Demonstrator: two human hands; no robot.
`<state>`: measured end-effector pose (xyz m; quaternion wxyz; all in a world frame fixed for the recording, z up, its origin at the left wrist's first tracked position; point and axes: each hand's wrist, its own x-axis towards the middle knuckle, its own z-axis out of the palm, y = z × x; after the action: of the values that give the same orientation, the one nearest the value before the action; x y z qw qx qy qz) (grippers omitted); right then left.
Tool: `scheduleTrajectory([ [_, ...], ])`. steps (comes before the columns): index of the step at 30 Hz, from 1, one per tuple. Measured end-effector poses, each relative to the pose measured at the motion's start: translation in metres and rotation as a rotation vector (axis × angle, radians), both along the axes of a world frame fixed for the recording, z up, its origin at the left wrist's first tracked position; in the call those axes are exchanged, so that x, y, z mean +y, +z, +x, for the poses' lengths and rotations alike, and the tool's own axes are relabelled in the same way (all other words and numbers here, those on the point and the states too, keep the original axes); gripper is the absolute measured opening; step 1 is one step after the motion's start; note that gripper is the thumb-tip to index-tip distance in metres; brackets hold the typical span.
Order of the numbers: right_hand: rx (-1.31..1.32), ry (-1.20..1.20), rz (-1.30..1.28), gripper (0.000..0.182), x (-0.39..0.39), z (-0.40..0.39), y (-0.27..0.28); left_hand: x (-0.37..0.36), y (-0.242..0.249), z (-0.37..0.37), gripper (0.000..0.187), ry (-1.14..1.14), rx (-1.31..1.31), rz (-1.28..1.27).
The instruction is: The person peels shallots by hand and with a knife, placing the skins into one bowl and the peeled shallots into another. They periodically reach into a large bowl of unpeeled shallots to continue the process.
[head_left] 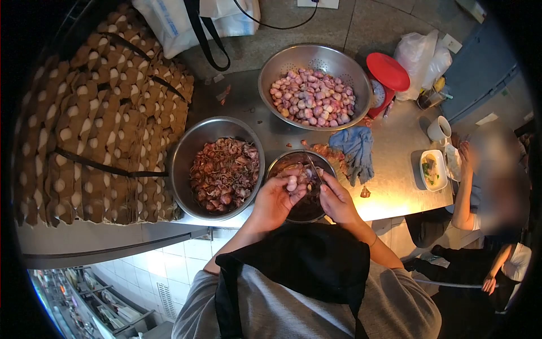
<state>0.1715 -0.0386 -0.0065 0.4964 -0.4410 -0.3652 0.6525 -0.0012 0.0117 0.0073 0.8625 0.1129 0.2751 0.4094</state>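
Note:
Over a small metal bowl (305, 213), my left hand (276, 195) pinches a pale peeled shallot (292, 183). My right hand (337, 200) is closed around a knife (314, 167), its blade pointing up and away over the same bowl. Reddish skins lie inside that bowl, partly hidden by my hands. To the left stands a steel bowl (178, 192) of unpeeled reddish shallots (223, 172). Behind, a big perforated colander (271, 63) holds many peeled pink-white shallots (313, 97).
Stacked egg trays (101, 130) fill the left. Blue gloves (354, 150), a red scale (388, 72), a white mug (438, 129) and a food container (433, 170) are on the metal table (395, 192). A person sits at the right end; another person's arm shows lower right.

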Motion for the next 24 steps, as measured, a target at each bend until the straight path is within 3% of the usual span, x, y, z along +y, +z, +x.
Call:
scheduleTrajectory([
  [2,-0.142,-0.004,0.042,0.043,-0.001,0.002,-0.010,0.005,-0.007,-0.006,0.023,-0.035,-0.136,-0.132],
  [5,-0.314,-0.017,0.107,0.047,-0.004,0.004,-0.011,0.016,-0.002,-0.005,0.023,-0.005,0.019,-0.077],
  [8,-0.307,-0.053,0.132,0.049,-0.009,0.005,-0.017,0.035,0.003,0.000,0.030,0.013,0.104,0.058],
  [12,-0.210,-0.040,0.097,0.050,-0.013,0.005,-0.019,0.074,0.059,0.028,0.037,0.098,0.235,0.123],
  [14,-0.229,-0.021,0.111,0.049,-0.014,0.003,-0.018,0.111,0.075,0.037,0.042,0.027,0.134,0.176],
  [16,-0.267,0.004,0.122,0.049,-0.016,0.001,-0.010,0.137,0.097,0.047,0.046,0.062,0.158,0.337],
  [19,-0.322,0.032,0.131,0.048,-0.016,0.003,-0.004,0.150,0.132,0.050,0.048,0.149,0.158,0.382],
  [24,-0.264,0.027,0.123,0.047,-0.007,0.004,-0.011,0.149,0.122,-0.011,0.042,0.058,0.402,0.716],
])
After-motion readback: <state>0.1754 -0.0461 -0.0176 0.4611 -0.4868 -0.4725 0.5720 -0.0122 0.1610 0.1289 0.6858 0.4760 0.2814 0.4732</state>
